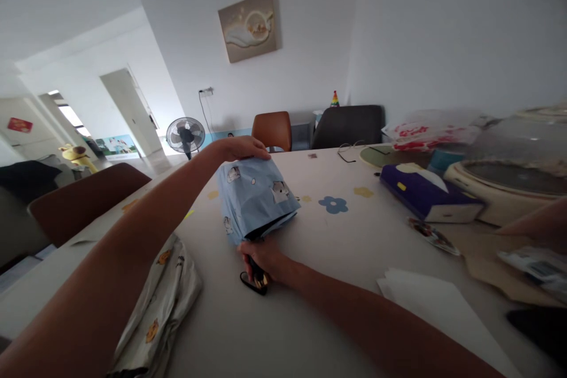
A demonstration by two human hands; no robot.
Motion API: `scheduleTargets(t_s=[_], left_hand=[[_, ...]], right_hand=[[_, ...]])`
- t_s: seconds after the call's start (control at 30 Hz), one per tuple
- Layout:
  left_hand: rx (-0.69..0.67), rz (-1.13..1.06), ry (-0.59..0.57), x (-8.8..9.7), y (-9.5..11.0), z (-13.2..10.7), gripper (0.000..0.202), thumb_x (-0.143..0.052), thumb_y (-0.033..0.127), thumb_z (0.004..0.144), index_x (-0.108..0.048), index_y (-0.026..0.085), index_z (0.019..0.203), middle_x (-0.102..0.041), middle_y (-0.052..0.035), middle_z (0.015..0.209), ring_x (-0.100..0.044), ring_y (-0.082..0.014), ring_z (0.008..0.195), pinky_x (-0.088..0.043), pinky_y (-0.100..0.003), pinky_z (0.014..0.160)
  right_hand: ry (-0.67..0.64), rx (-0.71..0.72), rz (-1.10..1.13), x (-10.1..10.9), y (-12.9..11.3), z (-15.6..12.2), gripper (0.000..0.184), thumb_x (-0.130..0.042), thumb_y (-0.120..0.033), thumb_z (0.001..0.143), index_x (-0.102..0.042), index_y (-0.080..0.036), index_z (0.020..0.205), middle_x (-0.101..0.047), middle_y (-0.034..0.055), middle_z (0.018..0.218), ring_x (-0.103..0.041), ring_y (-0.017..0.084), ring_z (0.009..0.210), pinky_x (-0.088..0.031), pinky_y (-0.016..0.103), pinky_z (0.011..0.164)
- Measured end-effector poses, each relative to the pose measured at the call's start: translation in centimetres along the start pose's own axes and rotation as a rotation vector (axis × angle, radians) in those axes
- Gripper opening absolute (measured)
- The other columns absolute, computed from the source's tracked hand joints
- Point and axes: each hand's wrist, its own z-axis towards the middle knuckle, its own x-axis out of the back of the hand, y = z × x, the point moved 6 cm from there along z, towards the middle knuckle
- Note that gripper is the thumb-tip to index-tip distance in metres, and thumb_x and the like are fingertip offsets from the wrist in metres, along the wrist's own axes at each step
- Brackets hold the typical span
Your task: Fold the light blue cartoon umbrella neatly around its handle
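Observation:
A light blue folding umbrella (259, 198) with cartoon animal prints is in front of me above the white table, its canopy folded in loose panels. My right hand (266, 260) is closed round its dark handle at the near end. A black wrist strap (254, 284) hangs from that handle. At the far end, my left hand (248, 146) is on the top of the canopy, fingers bent over the fabric and partly hidden. Under my left forearm lies a crumpled off-white printed cloth (170, 289) with small brown animal figures, possibly another umbrella.
On the right of the table (328, 301) are a purple tissue box (425, 192), white paper (434, 301), a round cream appliance (505, 183) and a plastic bag (429, 130). Eyeglasses (354, 150) lie at the back. Another person's arm (540, 221) reaches in at the right edge. Chairs (272, 130) stand beyond.

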Motion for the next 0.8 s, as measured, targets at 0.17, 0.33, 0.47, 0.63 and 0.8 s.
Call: scheduleTargets(t_s=[0.17, 0.33, 0.47, 0.63, 0.8], left_hand=[[-0.117, 0.143, -0.096, 0.0, 1.2, -0.4, 0.023, -0.071, 0.005, 0.049, -0.067, 0.017, 0.069, -0.063, -0.0099, 0.069, -0.062, -0.0243, 0.067, -0.048, -0.035, 0.056], [-0.283, 0.211, -0.116, -0.8, 1.9, -0.3, 0.020, -0.075, 0.009, 0.046, -0.065, 0.014, 0.063, -0.060, -0.0100, 0.064, -0.057, -0.0208, 0.059, -0.044, -0.032, 0.053], [-0.347, 0.116, -0.023, -0.7, 2.3, -0.4, 0.026, -0.073, 0.002, 0.043, -0.065, 0.016, 0.063, -0.060, -0.0068, 0.063, -0.057, -0.0198, 0.060, -0.044, -0.032, 0.054], [-0.379, 0.127, 0.034, -0.8, 2.4, -0.1, 0.024, -0.073, 0.002, 0.046, -0.065, 0.013, 0.066, -0.059, -0.0082, 0.065, -0.055, -0.0176, 0.062, -0.043, -0.031, 0.059], [-0.554, 0.242, 0.110, -1.8, 2.4, 0.5, 0.019, -0.071, 0.013, 0.054, -0.065, 0.013, 0.072, -0.060, -0.0063, 0.068, -0.056, -0.0171, 0.066, -0.045, -0.034, 0.069]], right_hand=[[0.008, -0.010, -0.018, 0.1, 0.1, -0.1, 0.023, -0.046, -0.013, 0.072, -0.042, -0.017, 0.050, -0.044, -0.0038, 0.034, -0.043, 0.009, 0.028, -0.039, 0.019, 0.031], [-0.012, 0.019, -0.037, -0.1, -0.5, -0.3, 0.025, -0.043, -0.011, 0.073, -0.042, -0.017, 0.050, -0.043, -0.0039, 0.033, -0.042, 0.009, 0.028, -0.038, 0.018, 0.030], [-0.023, -0.014, -0.023, -0.1, -0.5, -0.4, 0.026, -0.043, -0.012, 0.075, -0.042, -0.017, 0.050, -0.044, -0.0036, 0.034, -0.042, 0.008, 0.028, -0.038, 0.018, 0.031], [-0.005, -0.038, -0.023, 0.0, -0.3, -0.3, 0.025, -0.044, -0.013, 0.075, -0.042, -0.017, 0.050, -0.044, -0.0036, 0.034, -0.043, 0.009, 0.027, -0.038, 0.019, 0.030], [-0.014, -0.004, 0.005, 0.0, -0.3, -0.2, 0.024, -0.044, -0.014, 0.074, -0.042, -0.016, 0.050, -0.044, -0.0037, 0.034, -0.042, 0.008, 0.027, -0.037, 0.019, 0.030]])
